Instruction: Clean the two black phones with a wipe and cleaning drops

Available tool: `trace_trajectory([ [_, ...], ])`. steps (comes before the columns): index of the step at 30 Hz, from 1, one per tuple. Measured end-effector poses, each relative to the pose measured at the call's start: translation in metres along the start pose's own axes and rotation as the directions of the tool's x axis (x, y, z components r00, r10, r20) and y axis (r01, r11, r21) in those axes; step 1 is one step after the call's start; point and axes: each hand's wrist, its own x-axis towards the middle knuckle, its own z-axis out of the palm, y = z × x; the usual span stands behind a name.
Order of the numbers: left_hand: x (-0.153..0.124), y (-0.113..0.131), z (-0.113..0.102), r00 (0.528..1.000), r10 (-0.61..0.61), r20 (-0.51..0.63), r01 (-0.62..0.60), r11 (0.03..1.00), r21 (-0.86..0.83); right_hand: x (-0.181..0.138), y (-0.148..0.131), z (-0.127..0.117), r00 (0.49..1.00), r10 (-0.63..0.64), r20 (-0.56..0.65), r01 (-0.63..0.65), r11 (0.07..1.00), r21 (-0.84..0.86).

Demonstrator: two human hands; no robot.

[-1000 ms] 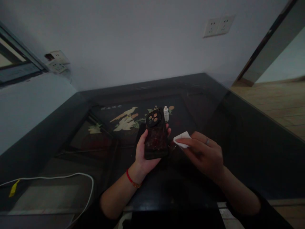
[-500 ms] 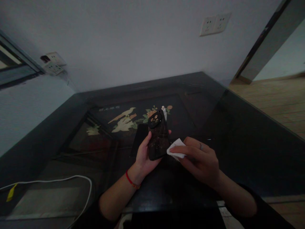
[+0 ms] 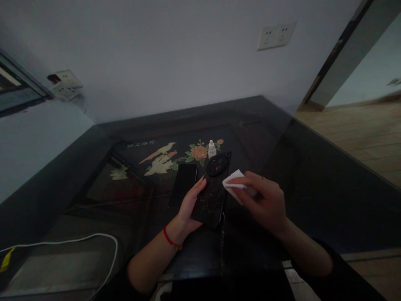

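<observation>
A dark smartphone (image 3: pixel 210 200) with a round camera bump rests tilted in my left hand (image 3: pixel 187 209), its back facing up. The left thumb lies along the phone's left edge; the other fingers are hidden beneath it. My right hand (image 3: pixel 265 198) pinches a folded white wipe (image 3: pixel 234 180) at the phone's right edge; whether the wipe touches it I cannot tell. Another flat black phone-like slab (image 3: pixel 184 184) lies on the table just left of the held phone. Behind the phone stands a small white dropper bottle (image 3: pixel 211 148), upright.
The dark glossy table (image 3: pixel 266 125) carries a bird-and-flower picture (image 3: pixel 161 161). A white cable (image 3: pixel 75 239) with a yellow tag (image 3: pixel 6 260) loops at the left front. Wall sockets (image 3: pixel 275 36) sit above the table's far side, and a power outlet (image 3: pixel 64 85) is at the left.
The phone has tilted and shifted slightly right and toward me, uncovering the bottle and more of the black slab. My right hand with the wipe has moved up along the phone's edge.
</observation>
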Motion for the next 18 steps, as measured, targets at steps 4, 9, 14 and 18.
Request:
trace_trajectory([
  [4,0.003,-0.002,-0.004,1.000,0.000,0.022,0.000,1.000,0.015,-0.008,-0.004,0.006,0.958,-0.276,0.074,0.259,0.949,0.180],
  [9,0.004,-0.003,-0.007,0.996,0.035,0.086,-0.038,0.999,0.031,-0.007,0.001,0.002,0.985,-0.161,0.056,0.158,0.985,0.062],
  [14,0.000,-0.002,-0.005,0.991,-0.016,0.131,0.005,0.996,0.089,0.008,0.021,-0.012,0.973,0.147,-0.176,-0.172,0.977,-0.130],
  [18,-0.002,-0.003,-0.002,0.990,-0.048,0.132,0.038,0.996,0.078,0.013,0.031,-0.017,0.902,0.269,-0.337,-0.330,0.934,-0.139],
])
